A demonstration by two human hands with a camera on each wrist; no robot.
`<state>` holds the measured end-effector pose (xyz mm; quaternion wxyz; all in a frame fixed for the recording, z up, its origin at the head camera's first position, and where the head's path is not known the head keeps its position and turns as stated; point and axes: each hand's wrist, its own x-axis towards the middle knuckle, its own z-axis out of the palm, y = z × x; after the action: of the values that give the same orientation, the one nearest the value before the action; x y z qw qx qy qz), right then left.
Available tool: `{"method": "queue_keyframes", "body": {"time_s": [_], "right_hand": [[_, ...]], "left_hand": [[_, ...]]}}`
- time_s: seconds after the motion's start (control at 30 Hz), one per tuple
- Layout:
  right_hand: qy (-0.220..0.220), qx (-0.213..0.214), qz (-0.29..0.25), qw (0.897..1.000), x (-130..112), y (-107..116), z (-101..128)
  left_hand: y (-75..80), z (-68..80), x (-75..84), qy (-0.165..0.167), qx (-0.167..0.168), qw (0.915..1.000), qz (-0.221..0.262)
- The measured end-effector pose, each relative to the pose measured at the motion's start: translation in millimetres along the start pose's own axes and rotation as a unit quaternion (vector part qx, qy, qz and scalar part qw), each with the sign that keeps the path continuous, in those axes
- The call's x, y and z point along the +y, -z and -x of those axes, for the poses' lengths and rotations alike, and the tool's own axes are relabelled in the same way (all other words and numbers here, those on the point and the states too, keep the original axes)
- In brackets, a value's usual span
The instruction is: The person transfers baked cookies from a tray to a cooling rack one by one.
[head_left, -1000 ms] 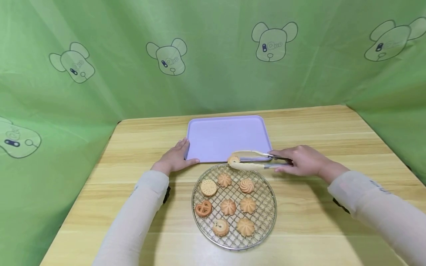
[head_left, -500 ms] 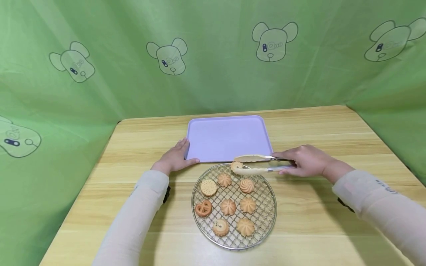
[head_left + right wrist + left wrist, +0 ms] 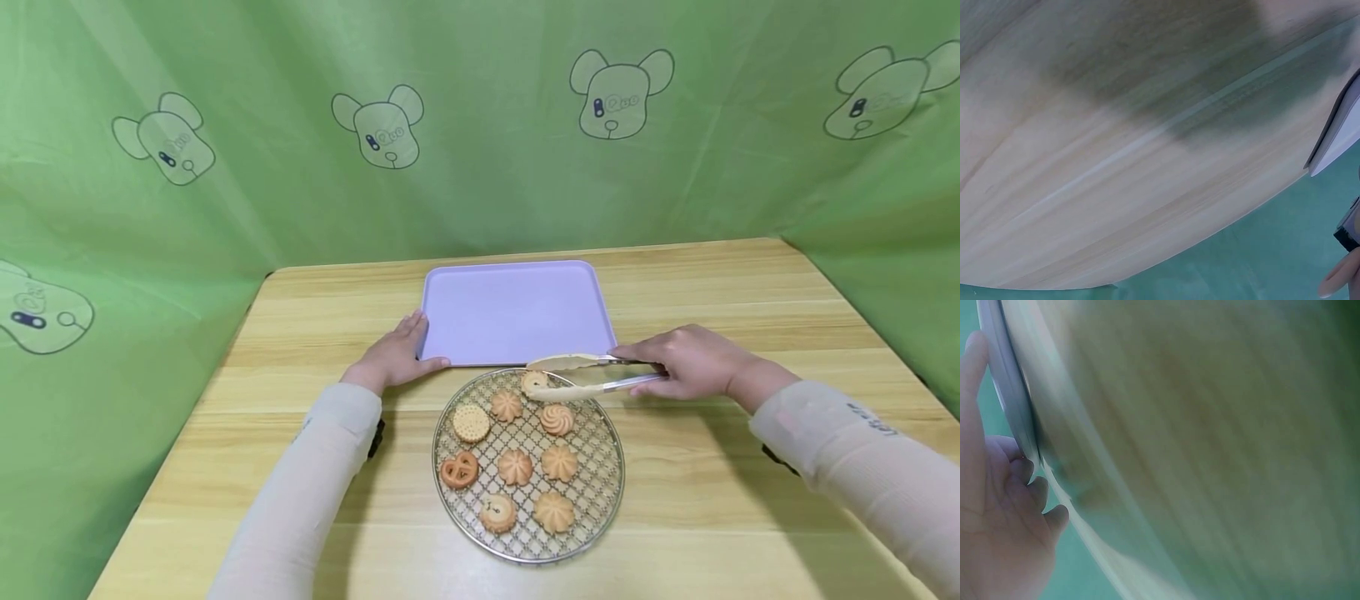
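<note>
My left hand [image 3: 392, 354] rests at the front left corner of a lilac tray [image 3: 517, 312], its fingers along the left side and its thumb at the front edge. The left wrist view shows the fingers [image 3: 1019, 469] touching the tray's rim. With my right hand [image 3: 686, 362] I grip metal tongs [image 3: 622, 383] with pale tips. A round cookie [image 3: 534, 382] lies between the spread tips, at the far edge of a round wire rack [image 3: 600, 500]. Several other cookies are on the rack, among them a pretzel-shaped cookie [image 3: 459, 472] and a swirl cookie [image 3: 557, 419].
The tray and rack stand close together on a wooden table [image 3: 712, 500], the tray behind the rack. Green curtains [image 3: 480, 200] with printed bear heads hang behind and at both sides. The table's back edge runs just behind the tray.
The cookie has come from the tray's front edge toward me, onto the far edge of the rack. The tong tips have spread apart. My left hand has stayed at the tray.
</note>
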<state>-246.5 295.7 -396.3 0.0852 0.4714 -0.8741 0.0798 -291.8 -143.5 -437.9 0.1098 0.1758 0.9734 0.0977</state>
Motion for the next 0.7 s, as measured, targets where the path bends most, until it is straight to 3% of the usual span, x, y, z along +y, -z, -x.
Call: {"method": "queue_keyframes", "body": {"time_s": [0.37,0.7], "right_hand": [[0.01,0.008,0.013,1.0,0.6,1.9,0.4],[-0.003,0.052,-0.004,0.999,0.4,-5.1,-0.2]], "left_hand": [[2.1,1.2,1.5,-0.004,-0.001,1.0,0.004],[1.8,2.0,2.6,0.001,0.003,1.0,0.008]]}}
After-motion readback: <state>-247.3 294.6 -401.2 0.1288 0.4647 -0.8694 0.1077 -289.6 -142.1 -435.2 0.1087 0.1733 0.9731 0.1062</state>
